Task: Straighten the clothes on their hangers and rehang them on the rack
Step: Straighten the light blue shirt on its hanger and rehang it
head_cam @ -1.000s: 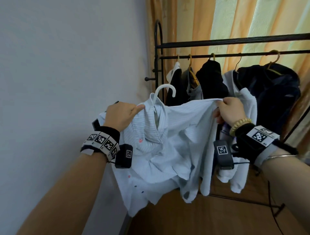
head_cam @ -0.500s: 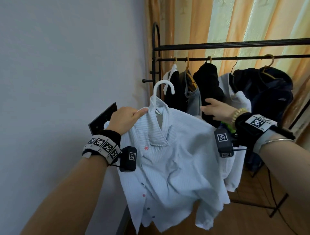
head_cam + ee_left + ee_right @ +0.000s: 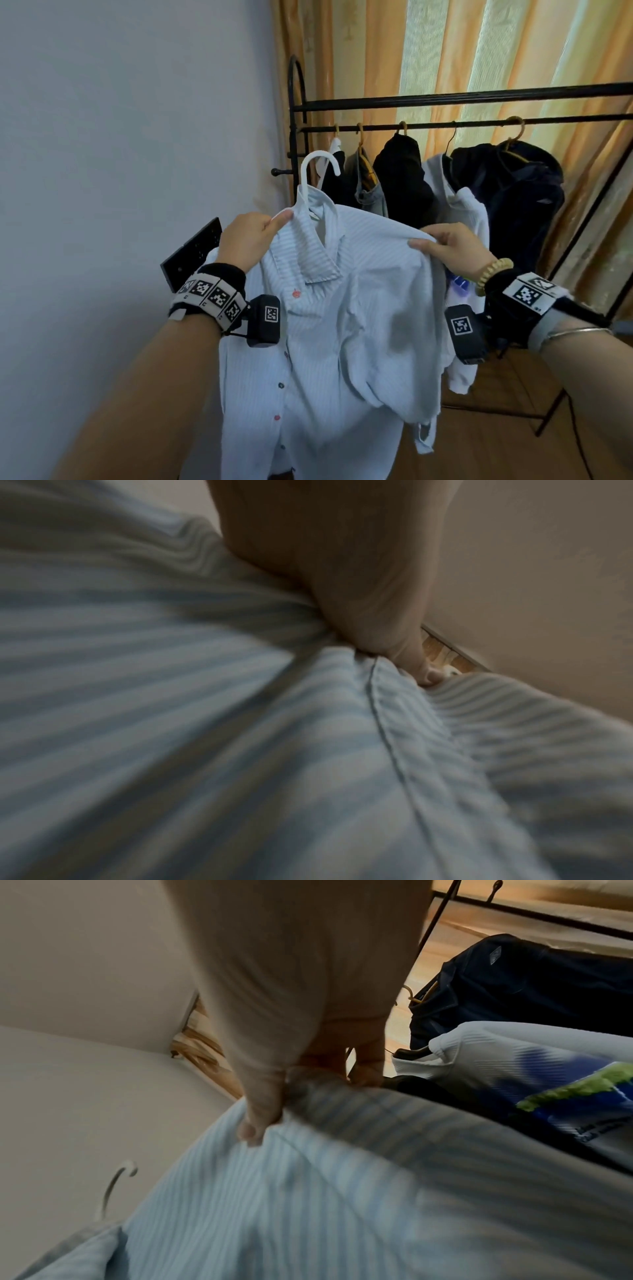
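Observation:
A pale blue striped shirt hangs on a white plastic hanger, held in the air in front of the black rack. My left hand grips the shirt's left shoulder beside the collar; the left wrist view shows the thumb pressed into the striped cloth. My right hand pinches the right shoulder seam, thumb on top. In the right wrist view the thumb and fingers clamp a fold of the shirt, with the hanger hook at lower left.
Several garments hang on the rack's lower rail: a white and black one, a grey one, a black one, a white sweatshirt and a dark navy jacket. A wall is close on the left. Orange curtains hang behind.
My right hand came back onto the shirt's right shoulder and pinched it. The shirt has dropped from a bunched spread into a hanging shape. The left hand kept its hold.

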Demonstrator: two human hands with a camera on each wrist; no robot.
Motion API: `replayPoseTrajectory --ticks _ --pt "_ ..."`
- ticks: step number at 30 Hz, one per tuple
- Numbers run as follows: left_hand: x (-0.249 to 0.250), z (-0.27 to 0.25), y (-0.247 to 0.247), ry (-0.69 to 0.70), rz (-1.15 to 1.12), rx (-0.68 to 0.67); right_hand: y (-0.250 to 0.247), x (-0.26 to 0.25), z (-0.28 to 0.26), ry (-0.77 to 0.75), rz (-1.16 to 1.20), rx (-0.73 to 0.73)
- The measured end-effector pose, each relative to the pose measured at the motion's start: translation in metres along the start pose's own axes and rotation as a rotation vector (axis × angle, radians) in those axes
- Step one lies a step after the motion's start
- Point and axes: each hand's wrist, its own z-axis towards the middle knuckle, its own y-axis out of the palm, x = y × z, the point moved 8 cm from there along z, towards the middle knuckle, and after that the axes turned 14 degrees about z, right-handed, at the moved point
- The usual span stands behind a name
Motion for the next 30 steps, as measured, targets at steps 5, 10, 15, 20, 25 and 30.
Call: replayPoseTrajectory --ticks 5,10,15,20,25,30 --pt "-0.001 -0.002 -0.006 -0.007 0.116 0.043 0.006 -0.005 -0.004 0.01 -0.037 -0.099" --pt "0.004 -0.004 0.009 0.063 0.233 -0.025 -0.014 0.005 0.006 0.08 -0.092 0.011" --pt "0.022 -0.01 0.017 0.16 0.255 -0.096 -0.028 0.001 0.025 0.201 -0.007 0.046" --pt "0.018 -0.009 0.012 0.108 0.122 -0.031 -0.024 -0.004 0.042 0.217 0.027 -0.024" --pt "0.005 -0.006 0.012 0.012 0.019 -0.007 0.004 -0.007 0.026 0.258 -0.09 -0.261" --pt "0.024 -0.005 0.017 0.04 -0.081 -0.052 0.037 -0.034 0.022 0.062 -0.101 -0.362"
